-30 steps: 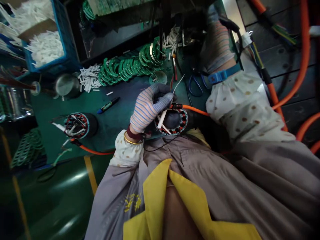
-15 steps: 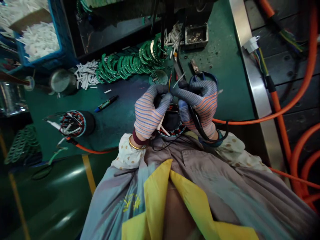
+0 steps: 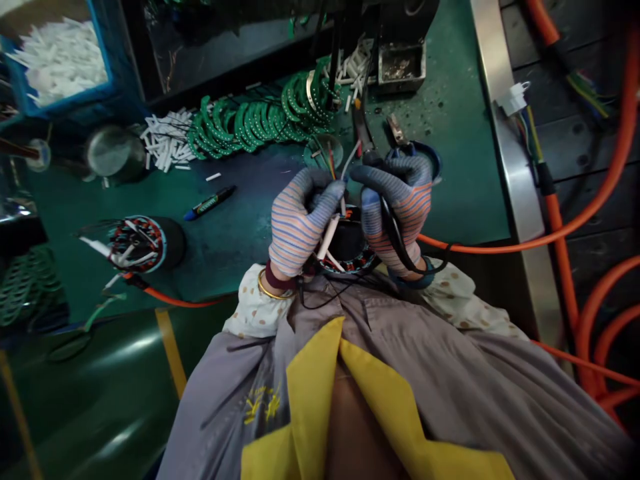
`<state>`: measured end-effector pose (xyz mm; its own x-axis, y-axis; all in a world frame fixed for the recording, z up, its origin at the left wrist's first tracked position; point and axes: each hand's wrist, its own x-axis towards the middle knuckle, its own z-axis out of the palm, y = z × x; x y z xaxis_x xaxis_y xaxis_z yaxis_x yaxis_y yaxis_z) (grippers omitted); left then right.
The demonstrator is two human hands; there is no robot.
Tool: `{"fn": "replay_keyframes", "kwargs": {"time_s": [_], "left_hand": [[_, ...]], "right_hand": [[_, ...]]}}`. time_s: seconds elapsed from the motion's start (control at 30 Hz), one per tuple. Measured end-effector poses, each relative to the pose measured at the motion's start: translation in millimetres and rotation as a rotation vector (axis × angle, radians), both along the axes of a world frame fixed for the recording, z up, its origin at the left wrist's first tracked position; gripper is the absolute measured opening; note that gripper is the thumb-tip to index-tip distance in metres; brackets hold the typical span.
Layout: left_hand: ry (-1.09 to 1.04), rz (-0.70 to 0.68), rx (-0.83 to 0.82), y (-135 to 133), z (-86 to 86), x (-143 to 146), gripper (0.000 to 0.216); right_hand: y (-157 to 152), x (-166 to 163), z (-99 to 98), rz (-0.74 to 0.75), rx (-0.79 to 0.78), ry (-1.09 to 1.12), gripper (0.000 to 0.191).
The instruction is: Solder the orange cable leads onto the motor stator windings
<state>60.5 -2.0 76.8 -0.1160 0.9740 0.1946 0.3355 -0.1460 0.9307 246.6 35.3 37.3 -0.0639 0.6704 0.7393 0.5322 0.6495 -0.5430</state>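
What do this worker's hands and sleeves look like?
The left hand and right hand wear pale gloves striped blue and orange, with grey-blue fingers. A dark red band and a gold-coloured bangle circle the left wrist; a dark teal band the right. The off-white cuffs have tan dots.

My hands (image 3: 300,223) wore knit gloves (image 3: 413,208) striped orange and blue, grey at the fingers; my cloth sleeves (image 3: 256,308) were cream with tan dots. Slim wires (image 3: 332,164) showed red and yellow, the flat surface (image 3: 240,243) green, the cylindrical marker (image 3: 209,203) black with a blue end.
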Motion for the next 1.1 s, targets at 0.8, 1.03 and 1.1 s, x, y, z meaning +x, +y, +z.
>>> {"fn": "replay_keyframes", "kwargs": {"time_s": [0.8, 1.03, 1.1], "left_hand": [[0.445, -0.123, -0.014, 33, -6.5, -52, 0.039], [0.507, -0.145, -0.044, 32, 4.6, -52, 0.035], [0.509, -0.139, -0.056, 33, 5.4, -52, 0.035]], "right_hand": [[-33, 41, -39.8, 0.148, 0.007, -0.122, 0.067], [-25, 31, -28.0, 0.198, 0.014, -0.064, 0.067], [-24, 30, -26.6, 0.203, 0.081, 0.013, 0.061]]}}
